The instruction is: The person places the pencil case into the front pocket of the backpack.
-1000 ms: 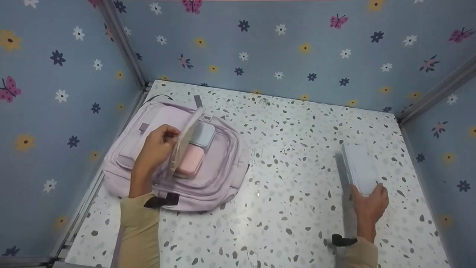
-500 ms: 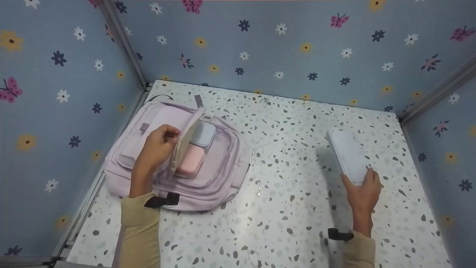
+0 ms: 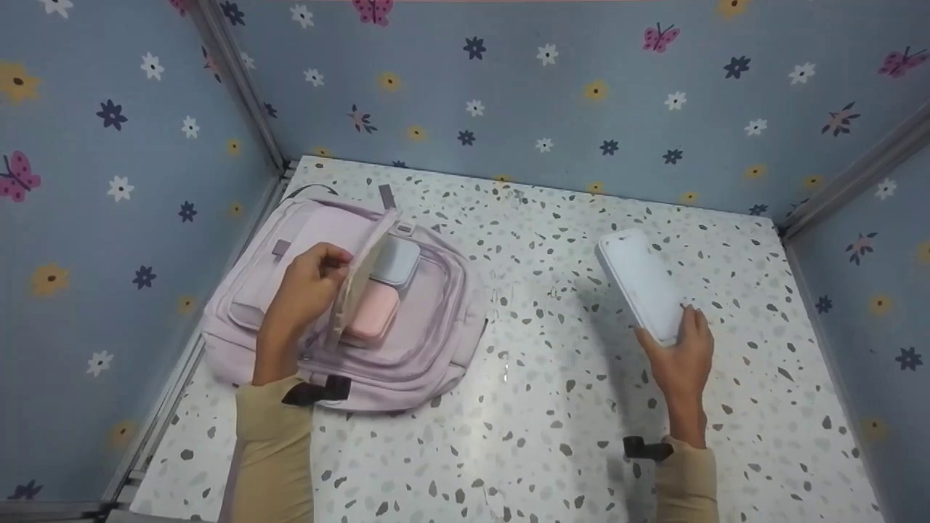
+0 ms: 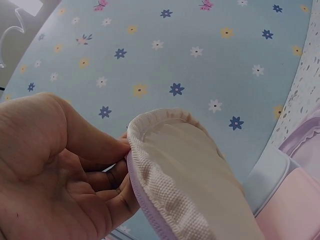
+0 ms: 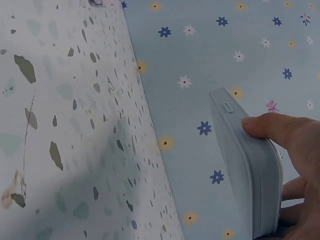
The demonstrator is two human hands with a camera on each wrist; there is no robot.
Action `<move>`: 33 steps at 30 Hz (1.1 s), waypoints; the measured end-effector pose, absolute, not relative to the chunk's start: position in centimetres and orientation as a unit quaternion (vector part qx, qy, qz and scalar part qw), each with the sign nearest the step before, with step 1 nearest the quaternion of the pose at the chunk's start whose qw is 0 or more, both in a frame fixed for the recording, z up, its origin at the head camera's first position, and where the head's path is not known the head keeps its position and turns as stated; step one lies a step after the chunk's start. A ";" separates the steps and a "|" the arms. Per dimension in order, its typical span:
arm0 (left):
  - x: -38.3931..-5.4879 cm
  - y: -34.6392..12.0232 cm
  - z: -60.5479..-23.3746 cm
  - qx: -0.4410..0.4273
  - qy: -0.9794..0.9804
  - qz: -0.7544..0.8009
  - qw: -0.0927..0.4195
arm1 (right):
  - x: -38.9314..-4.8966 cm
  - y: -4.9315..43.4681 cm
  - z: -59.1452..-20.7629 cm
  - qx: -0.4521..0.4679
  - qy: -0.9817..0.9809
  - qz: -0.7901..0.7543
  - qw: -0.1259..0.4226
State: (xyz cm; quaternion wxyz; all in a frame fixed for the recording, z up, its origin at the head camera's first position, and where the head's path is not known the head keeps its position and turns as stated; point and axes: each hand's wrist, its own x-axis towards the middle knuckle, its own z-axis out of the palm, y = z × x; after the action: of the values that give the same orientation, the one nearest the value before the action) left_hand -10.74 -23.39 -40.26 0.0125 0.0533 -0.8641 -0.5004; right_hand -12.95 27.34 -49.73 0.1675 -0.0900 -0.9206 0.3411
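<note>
A pale lilac backpack [image 3: 436,319] lies on the left side of the table with its front pocket unzipped. My left hand [image 3: 304,290] pinches the edge of the pocket flap [image 4: 185,165], holding it up so its cream lining faces right. Inside the pocket sit a pale blue-grey case [image 3: 397,261] and a pink case [image 3: 375,312], side by side and partly hidden by the flap. At the right, my right hand [image 3: 681,359] grips the near end of an oblong pale blue case [image 3: 643,283], thumb on one side, fingers on the other. Its small catch shows in the right wrist view.
The white speckled table [image 3: 523,407] stretches between the backpack and my right hand. Flower-patterned panels [image 3: 508,87] close it in at the back and both sides, with grey metal framing [image 3: 243,87] at the corners.
My right hand has carried the oblong case leftward and away from me, turning its far end to the left. The left hand and flap have stayed in place.
</note>
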 end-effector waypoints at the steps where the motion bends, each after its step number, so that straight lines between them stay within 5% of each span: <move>1: -10.7 -23.4 -40.3 0.051 -0.864 -0.500 0.012 | -13.0 27.0 -49.7 -0.086 -0.921 0.343 0.165; 22: -10.8 -23.2 -40.3 0.054 -0.861 -0.505 0.014 | -13.9 19.9 -48.5 0.078 -0.909 0.375 0.165; 33: -10.8 -23.0 -40.2 0.046 -0.862 -0.505 0.011 | -14.4 15.8 -48.3 0.140 -0.906 0.381 0.120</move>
State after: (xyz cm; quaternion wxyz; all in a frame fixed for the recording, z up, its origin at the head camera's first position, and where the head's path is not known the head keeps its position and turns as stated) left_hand -10.80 -23.01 -40.21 0.0110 0.0465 -0.8616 -0.5053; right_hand -14.39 15.84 -48.35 0.1204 0.1405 -0.9059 0.3810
